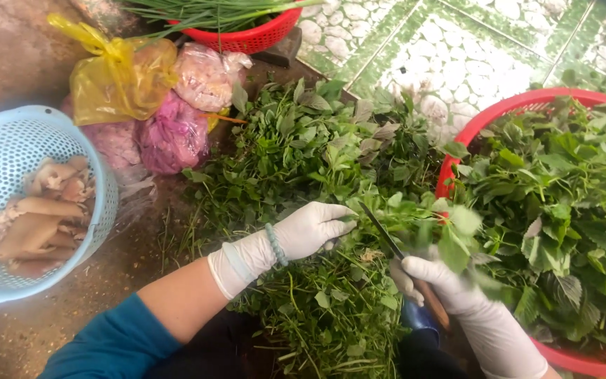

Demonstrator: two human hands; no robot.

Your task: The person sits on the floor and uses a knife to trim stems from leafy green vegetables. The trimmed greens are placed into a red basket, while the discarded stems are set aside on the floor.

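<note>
Green herbs (303, 182) fill the centre of the frame, a loose heap running from upper centre down to the bottom edge. Right of it, a red basin (489, 112) holds more leaves, its far side cut off by the frame edge. A blue basket (8, 144) of pale pieces sits at centre left; tied bags (142, 105) lie at upper left, a second red basket (247, 38) above them.

Left hand (310, 230), gloved, presses flat on the heap at centre, fingers together and extended rightward. Right hand (436, 281), gloved, is clamped on a knife (380, 228) at lower right. The blade's long axis runs from lower right to upper left, its tip just beside the left fingertips. The herbs lie directly beneath both hands; the left is nearer the heap's middle.

Motion blur obscures the leaves over the right hand. The blade edge is hard to make out.
</note>
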